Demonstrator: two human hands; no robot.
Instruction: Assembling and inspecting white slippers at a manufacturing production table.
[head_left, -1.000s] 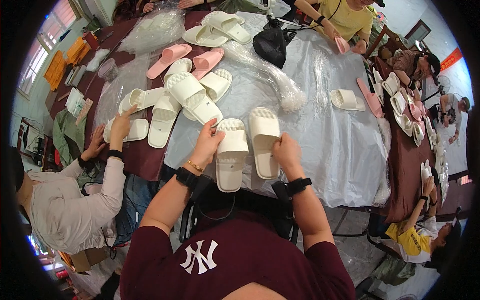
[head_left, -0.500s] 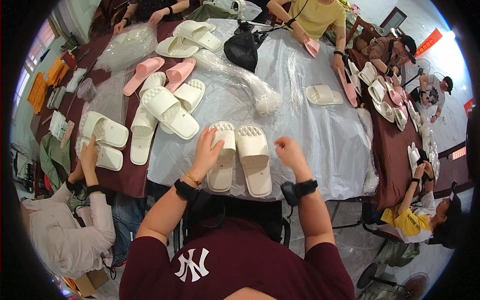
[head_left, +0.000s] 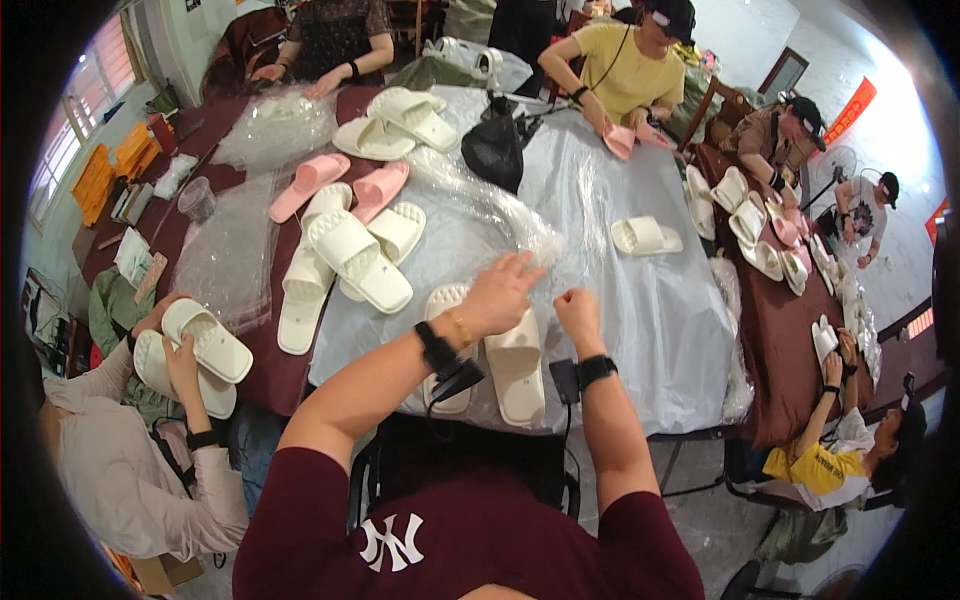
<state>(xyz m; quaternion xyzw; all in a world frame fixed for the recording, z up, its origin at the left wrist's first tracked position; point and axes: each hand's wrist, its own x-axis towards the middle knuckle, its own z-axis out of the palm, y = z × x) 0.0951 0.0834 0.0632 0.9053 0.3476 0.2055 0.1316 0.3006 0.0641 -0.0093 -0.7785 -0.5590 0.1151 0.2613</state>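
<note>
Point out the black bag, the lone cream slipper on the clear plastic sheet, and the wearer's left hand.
black bag [head_left: 494, 150], head view, bag's middle.
lone cream slipper [head_left: 642, 236], head view, strap.
left hand [head_left: 500, 296], head view, back of hand.

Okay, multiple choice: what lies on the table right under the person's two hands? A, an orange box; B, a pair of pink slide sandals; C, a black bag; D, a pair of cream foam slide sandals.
D: the left hand and right hand hover over a pair of cream foam slide sandals lying side by side on the clear plastic sheet.

Two cream slippers [head_left: 500, 365] before hands; two pink slippers [head_left: 340, 188]; one black bag [head_left: 494, 148]; five other people.
</note>
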